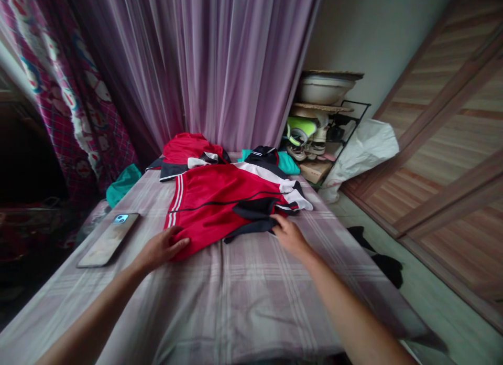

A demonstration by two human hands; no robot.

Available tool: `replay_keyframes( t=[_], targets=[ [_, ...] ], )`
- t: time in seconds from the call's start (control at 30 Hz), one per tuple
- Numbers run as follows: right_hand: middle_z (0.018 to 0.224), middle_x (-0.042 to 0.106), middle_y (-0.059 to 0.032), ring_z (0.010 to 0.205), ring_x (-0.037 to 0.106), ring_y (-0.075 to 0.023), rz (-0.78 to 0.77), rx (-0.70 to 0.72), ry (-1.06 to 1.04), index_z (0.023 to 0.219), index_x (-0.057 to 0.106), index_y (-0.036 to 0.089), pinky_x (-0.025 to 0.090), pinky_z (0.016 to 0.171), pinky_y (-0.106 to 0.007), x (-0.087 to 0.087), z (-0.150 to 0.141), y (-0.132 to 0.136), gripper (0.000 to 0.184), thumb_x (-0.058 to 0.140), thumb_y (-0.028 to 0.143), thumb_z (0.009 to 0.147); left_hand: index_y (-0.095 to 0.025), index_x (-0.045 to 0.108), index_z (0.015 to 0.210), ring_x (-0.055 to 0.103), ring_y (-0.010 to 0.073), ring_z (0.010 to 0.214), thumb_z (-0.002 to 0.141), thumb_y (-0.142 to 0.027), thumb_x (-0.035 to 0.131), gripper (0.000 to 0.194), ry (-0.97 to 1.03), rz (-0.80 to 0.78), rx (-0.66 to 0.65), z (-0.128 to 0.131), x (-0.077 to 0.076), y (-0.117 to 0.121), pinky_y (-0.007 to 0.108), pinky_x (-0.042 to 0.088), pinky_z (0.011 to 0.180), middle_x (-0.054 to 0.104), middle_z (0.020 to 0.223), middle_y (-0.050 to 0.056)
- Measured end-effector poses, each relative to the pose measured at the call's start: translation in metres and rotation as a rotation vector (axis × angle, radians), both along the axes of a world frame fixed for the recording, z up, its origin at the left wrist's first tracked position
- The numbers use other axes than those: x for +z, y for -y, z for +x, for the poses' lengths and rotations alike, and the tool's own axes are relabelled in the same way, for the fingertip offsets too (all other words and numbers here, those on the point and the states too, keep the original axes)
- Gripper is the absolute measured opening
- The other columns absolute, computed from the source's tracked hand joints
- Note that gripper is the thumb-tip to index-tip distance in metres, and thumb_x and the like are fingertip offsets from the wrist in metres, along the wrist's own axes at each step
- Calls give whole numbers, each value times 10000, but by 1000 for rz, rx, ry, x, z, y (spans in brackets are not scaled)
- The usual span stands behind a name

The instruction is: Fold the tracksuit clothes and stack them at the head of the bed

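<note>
A red sports garment with white stripes and dark trim lies spread on a bed with a pale checked sheet. My left hand rests on its near left corner, fingers stretched out flat. At the garment's near right edge, my right hand has its fingers closed on the dark hem. More red, dark and teal clothes are heaped behind it.
A phone lies on the sheet at the left. Teal cloth hangs over the left edge. Purple curtains hang behind. A shoe rack, a white bag and a wooden wall stand on the right; dark cloth lies on the floor.
</note>
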State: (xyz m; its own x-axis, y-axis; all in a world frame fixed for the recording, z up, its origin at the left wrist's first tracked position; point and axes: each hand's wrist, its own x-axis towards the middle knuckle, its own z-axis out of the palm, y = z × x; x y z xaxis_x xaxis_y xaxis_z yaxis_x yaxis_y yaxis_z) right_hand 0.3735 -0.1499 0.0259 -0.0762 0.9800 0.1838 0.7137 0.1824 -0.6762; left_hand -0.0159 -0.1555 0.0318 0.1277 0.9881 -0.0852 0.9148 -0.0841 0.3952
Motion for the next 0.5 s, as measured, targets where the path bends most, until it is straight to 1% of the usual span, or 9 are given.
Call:
replay_keyframes(
  t=[0.1,0.17,0.2,0.23,0.27,0.33,0.4,0.47,0.5],
  targets=[
    [1182,708,-75,1151,622,-245,126,-128,-220,1286,579,241,470,1002,-410,34,41,-12,397,435,318,924,-189,563,1318,676,288,1079,764,-691,545,748,-31,83,-135,-2,-5,10,347,526,887,700,1210,127],
    [1264,671,-89,1205,588,-252,206,-205,-252,1310,567,222,442,1036,-410,64,68,-9,444,438,377,914,-210,550,1345,634,310,1172,720,-642,653,767,-74,151,-221,-4,-10,17,392,501,982,659,1301,140],
    [1258,673,-91,1200,588,-261,193,-210,-234,1302,581,211,452,1023,-405,78,81,-4,461,449,400,902,-225,538,1363,614,317,1207,701,-601,698,778,-89,183,-263,-5,-14,20,411,486,1017,634,1344,141],
    [1210,696,-84,1161,606,-270,133,-199,-205,1265,616,209,478,987,-398,92,91,2,461,468,425,886,-242,520,1386,599,320,1231,690,-555,729,791,-97,212,-300,-6,-17,24,421,478,1038,607,1384,139],
    [1133,725,-77,1096,633,-275,-4,-134,-159,1195,667,208,507,935,-385,103,99,8,444,509,449,858,-258,497,1411,590,320,1248,687,-511,747,806,-100,234,-330,-8,-19,27,424,478,1047,578,1420,135],
    [975,754,-68,940,675,-267,-362,67,-62,1002,748,193,545,819,-348,116,108,19,388,588,477,792,-286,441,1461,578,316,1271,710,-436,743,823,-95,260,-366,-12,-23,33,416,493,1044,510,1491,126],
    [824,748,-54,794,679,-232,-671,268,63,805,765,176,546,710,-302,115,107,25,323,642,466,734,-317,405,1486,582,300,1272,767,-382,695,778,-82,265,-399,-16,-24,38,393,523,1016,460,1535,104],
    [730,728,-34,711,662,-195,-831,363,174,745,764,173,521,629,-256,104,104,23,281,686,435,682,-346,420,1477,603,271,1250,844,-357,618,664,-65,267,-441,-18,-24,42,364,542,992,466,1534,77],
    [719,726,-27,699,659,-184,-864,365,198,783,772,176,507,601,-237,97,104,19,283,709,421,657,-355,448,1460,615,258,1235,878,-359,576,596,-55,273,-458,-19,-24,43,351,545,987,489,1518,67]
  ],
)
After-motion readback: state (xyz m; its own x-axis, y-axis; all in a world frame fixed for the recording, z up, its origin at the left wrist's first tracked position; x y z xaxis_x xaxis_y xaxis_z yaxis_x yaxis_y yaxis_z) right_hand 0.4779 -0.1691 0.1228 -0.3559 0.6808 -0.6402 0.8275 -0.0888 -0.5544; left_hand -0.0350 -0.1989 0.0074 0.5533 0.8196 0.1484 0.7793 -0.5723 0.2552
